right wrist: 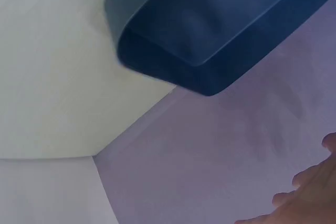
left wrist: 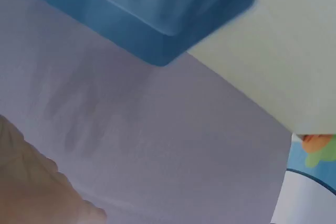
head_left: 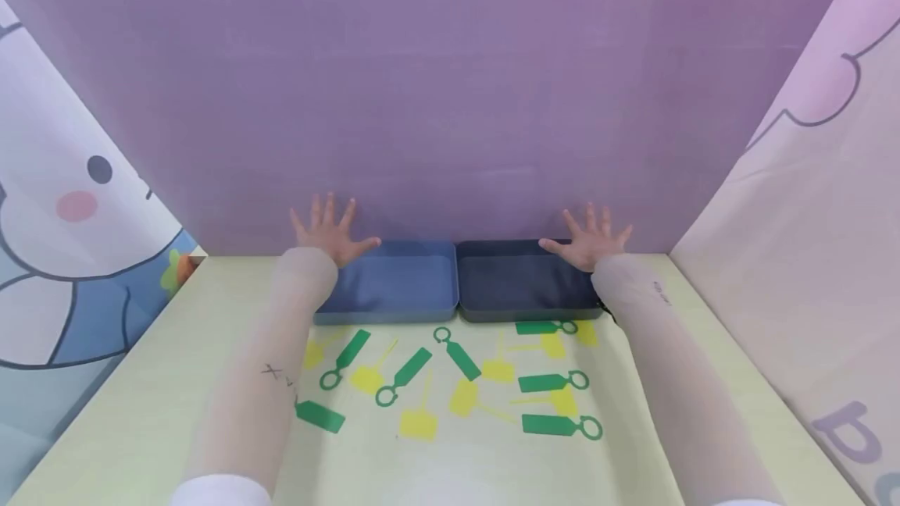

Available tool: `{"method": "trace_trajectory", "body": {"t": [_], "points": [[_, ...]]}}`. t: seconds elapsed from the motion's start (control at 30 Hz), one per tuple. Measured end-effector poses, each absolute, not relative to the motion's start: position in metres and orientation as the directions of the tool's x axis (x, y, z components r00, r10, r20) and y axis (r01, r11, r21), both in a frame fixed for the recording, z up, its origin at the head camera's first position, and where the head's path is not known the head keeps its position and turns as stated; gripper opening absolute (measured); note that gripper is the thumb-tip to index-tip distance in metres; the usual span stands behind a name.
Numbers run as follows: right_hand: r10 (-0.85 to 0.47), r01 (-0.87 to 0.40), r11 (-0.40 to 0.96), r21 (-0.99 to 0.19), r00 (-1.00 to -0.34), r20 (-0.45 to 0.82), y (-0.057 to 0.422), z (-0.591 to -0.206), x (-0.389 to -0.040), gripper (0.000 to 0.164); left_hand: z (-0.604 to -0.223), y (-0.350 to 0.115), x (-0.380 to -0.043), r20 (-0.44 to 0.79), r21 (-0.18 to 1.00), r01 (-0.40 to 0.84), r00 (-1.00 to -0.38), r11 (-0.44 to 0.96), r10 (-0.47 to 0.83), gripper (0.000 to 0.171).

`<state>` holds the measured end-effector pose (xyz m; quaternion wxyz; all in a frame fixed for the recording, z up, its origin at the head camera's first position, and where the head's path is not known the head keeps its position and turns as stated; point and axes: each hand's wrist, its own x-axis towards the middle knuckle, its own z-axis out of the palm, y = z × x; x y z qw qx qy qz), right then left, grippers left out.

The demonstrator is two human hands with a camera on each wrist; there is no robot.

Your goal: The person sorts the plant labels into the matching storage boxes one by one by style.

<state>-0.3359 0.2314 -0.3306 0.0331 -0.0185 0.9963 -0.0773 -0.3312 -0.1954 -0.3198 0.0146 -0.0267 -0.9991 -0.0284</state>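
So the head view is the only one that gets the whole layout. Left hand [head_left: 330, 240] and right hand [head_left: 589, 247] both have their fingers spread wide and aren't gripping anything, out by the outer back corners of the two trays. Can't tell if either one's actually touching the purple wall [head_left: 450, 100] behind.

The wrist cams are mostly wall tbh. The left one gets a corner of the blue tray [head_left: 408, 279], a hand-shaped shadow on the wall and a bit of orange and green print [left wrist: 316, 150] at the right edge. The right one gets a corner of the dark tray [head_left: 516, 279] plus a tiny yellow sliver up top, too cropped to say what it is.

Head count from the head view: two trays side by side, seven green tags [head_left: 548, 425] with ring ends, and I make it eight yellow tags [head_left: 419, 424] with thin straps, though a few are part covered. They're all scattered on the pale table [head_left: 457, 475] in front of the trays, between the forearms. One green tag's ring end is hidden at the left sleeve [head_left: 249, 397].
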Motion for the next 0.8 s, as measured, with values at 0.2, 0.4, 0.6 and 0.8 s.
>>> {"method": "trace_trajectory", "body": {"t": [0.2,0.4,0.6,0.8], "points": [[-0.106,-0.100,0.985,-0.139,-0.994,-0.038,0.242,-0.321,-0.330,0.093,-0.314,-0.201,-0.323,0.067,0.045,0.108,-0.992,0.993,0.105,0.094],[-0.161,-0.165,0.983,-0.075,-0.985,0.059,0.246,-0.316,-0.317,0.088,-0.302,-0.199,-0.300,0.111,0.088,0.180,-0.979,0.980,0.170,0.087],[-0.221,-0.234,0.970,-0.061,-0.960,0.171,0.250,-0.316,-0.293,0.075,-0.298,-0.195,-0.270,0.224,0.071,0.276,-0.941,0.959,0.254,0.077],[-0.255,-0.310,0.941,-0.139,-0.915,0.312,0.257,-0.328,-0.266,0.053,-0.309,-0.196,-0.238,0.291,0.101,0.365,-0.900,0.926,0.324,0.063]]}}
